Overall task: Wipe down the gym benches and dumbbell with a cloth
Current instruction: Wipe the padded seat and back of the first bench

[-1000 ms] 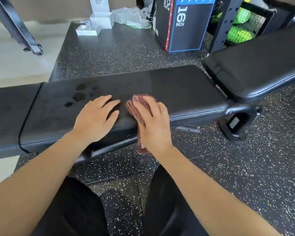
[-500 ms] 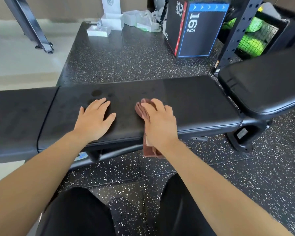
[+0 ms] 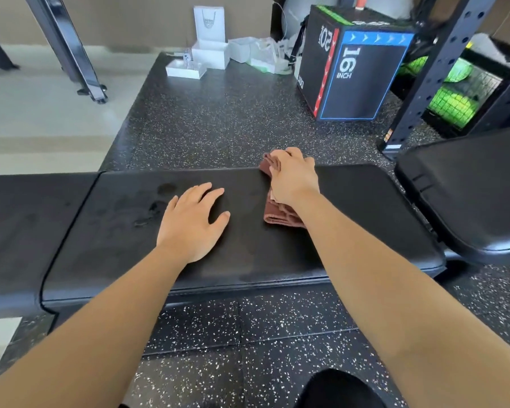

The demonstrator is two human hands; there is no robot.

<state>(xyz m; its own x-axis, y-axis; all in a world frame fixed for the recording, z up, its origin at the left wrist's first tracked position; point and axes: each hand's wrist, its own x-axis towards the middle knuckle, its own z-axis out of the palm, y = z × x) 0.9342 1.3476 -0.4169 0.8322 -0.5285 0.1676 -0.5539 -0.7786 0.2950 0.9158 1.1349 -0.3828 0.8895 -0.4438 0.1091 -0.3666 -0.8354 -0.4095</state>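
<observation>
A long black bench pad point(image 3: 365, 195) runs across the head view in front of me. My left hand point(image 3: 192, 222) lies flat on its middle with the fingers spread. My right hand point(image 3: 295, 178) grips a folded reddish-brown cloth point(image 3: 277, 213) at the pad's far edge, with the fingers curled over that edge. Dark wet marks point(image 3: 159, 201) show on the pad left of my left hand. A second black pad point(image 3: 468, 195) sits tilted at the right, and another pad section point(image 3: 27, 225) adjoins on the left. No dumbbell is in view.
Speckled black rubber flooring point(image 3: 218, 128) lies beyond and below the bench. A black plyo box marked 16 inch point(image 3: 359, 75) stands at the back right beside a black rack upright point(image 3: 430, 72). White boxes point(image 3: 209, 51) sit at the back, and a slanted black metal leg point(image 3: 68, 51) at the back left.
My right hand has pushed the cloth from the near edge across the pad to its far edge. My left hand has stayed flat on the pad. The camera has moved closer.
</observation>
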